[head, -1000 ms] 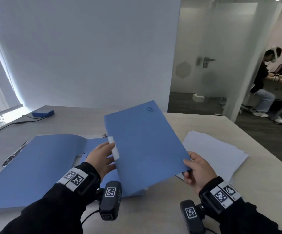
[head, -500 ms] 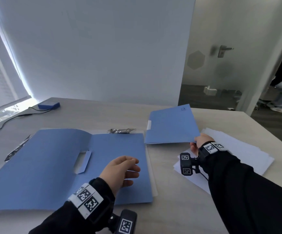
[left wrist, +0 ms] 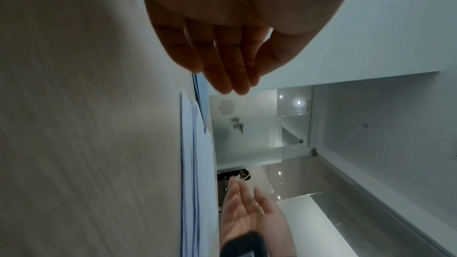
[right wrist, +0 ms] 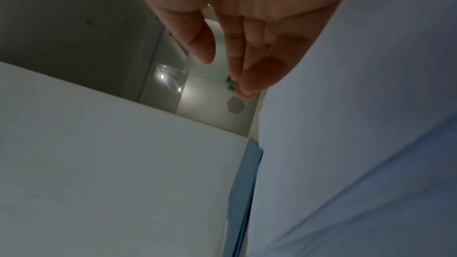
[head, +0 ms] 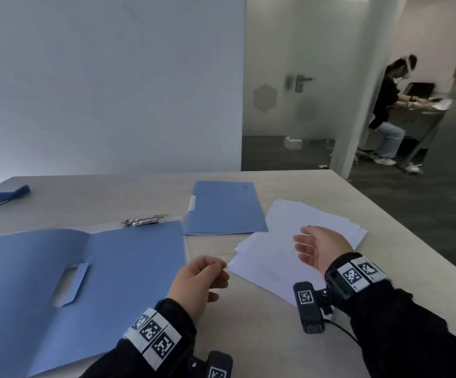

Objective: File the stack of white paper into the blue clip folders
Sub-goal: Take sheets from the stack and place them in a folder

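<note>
An open blue clip folder lies flat at the left of the table, its metal clip at the far edge. A closed blue folder rests farther back, in the middle. The loose stack of white paper lies to its right; its edges show in the left wrist view. My right hand hovers over the stack, fingers relaxed and spread, holding nothing. My left hand hangs over the bare table between the open folder and the paper, fingers loosely curled and empty.
A small blue box with a cable sits at the table's far left. The table edge runs diagonally on the right. Beyond a glass partition, another person sits at a desk.
My right hand has let go of the closed folder, which now lies on the table, and has drawn back over the paper. My left hand has shifted right, off the open folder.
</note>
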{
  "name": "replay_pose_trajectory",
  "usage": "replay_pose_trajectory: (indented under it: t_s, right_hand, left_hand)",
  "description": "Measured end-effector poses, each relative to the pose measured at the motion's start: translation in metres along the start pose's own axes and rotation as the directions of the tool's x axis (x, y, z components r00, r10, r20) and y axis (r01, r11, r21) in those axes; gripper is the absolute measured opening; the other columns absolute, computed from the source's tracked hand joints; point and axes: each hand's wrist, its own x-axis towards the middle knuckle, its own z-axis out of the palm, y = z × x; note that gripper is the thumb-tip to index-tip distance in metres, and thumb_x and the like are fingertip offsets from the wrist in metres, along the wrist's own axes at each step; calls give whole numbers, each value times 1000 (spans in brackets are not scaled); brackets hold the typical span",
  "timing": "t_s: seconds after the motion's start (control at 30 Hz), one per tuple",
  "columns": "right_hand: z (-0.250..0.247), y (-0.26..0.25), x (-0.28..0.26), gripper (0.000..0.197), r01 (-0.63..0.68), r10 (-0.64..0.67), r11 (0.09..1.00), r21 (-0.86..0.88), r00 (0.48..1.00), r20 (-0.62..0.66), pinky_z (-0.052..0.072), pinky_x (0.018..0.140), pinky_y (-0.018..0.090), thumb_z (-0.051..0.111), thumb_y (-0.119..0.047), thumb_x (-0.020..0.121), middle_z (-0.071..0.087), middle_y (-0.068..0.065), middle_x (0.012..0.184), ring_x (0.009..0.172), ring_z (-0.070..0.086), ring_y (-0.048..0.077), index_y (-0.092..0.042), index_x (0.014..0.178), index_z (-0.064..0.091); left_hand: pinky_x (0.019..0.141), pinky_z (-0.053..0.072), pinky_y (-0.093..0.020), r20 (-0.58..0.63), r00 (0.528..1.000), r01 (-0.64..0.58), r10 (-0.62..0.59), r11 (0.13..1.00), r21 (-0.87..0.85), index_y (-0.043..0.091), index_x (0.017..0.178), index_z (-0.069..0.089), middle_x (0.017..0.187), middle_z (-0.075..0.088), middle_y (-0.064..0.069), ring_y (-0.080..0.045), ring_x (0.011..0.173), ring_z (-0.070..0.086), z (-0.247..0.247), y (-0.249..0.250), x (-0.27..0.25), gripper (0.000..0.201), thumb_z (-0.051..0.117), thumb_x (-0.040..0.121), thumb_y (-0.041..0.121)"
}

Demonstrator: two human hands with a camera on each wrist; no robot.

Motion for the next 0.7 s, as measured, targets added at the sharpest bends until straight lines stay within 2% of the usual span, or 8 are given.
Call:
replay_pose_trajectory:
  t_s: [0.17,0.33,0.47,0.5,0.53,0.57,0.6,0.7]
  right_hand:
    - [-78,6,-18,14,16,-7,999,52,985,-172,53,57,33,57,-8,88,66,15,80,67,62,25,1,96,63]
    - [-113,10,-26,27,-110,118,990,84,988,-99,54,73,40,52,-21,95,65,18,106,99,63,31,0,110,55]
    - [-119,8,-22,32,-158,165,981,109,984,-62,53,71,41,50,-23,96,65,20,104,90,64,31,3,113,53]
    - [-120,8,-20,32,-165,172,981,100,983,-65,53,69,40,49,-23,96,66,20,101,89,65,30,4,113,53]
    - [-120,8,-18,32,-175,181,981,87,981,-68,53,68,40,49,-24,96,66,19,99,88,66,30,4,111,54]
    - [-120,8,-17,32,-188,193,979,73,979,-70,53,67,40,50,-24,96,67,19,98,87,66,30,4,110,55]
    - [-120,7,-15,32,-202,206,978,58,976,-66,53,66,39,50,-24,96,67,19,97,86,67,29,4,109,55]
    - [-121,3,-11,31,-234,234,972,7,971,-49,54,65,39,51,-24,96,68,20,98,86,68,29,5,105,57]
  left_hand:
    - [73,47,-29,-110,983,-151,150,989,-3,14,86,69,80,73,1,-14,79,67,55,-6,-2,16,54,90,9]
    - [74,42,-18,-111,964,-220,243,957,189,26,86,71,94,71,13,-4,93,62,85,-12,19,21,54,89,14]
    - [79,43,-12,-115,969,-165,218,920,356,28,109,68,109,68,9,-4,90,61,87,-20,50,26,50,92,20]
    - [88,45,-17,-103,972,-149,210,897,416,28,117,64,120,66,5,-7,101,61,88,-23,59,30,49,92,20]
    - [103,40,-26,-74,975,-145,210,851,504,27,125,60,135,59,2,-13,121,55,89,-25,68,35,49,92,21]
    - [115,29,-35,-33,977,-146,209,779,610,27,133,54,148,46,3,-16,139,38,92,-27,76,41,48,92,23]
    - [119,19,-41,6,980,-144,198,688,712,26,140,45,156,33,6,-18,147,22,95,-27,81,48,47,92,27]
    - [121,4,-47,93,993,-118,76,477,871,27,149,25,162,10,10,-20,151,-1,102,-24,89,64,42,88,39]
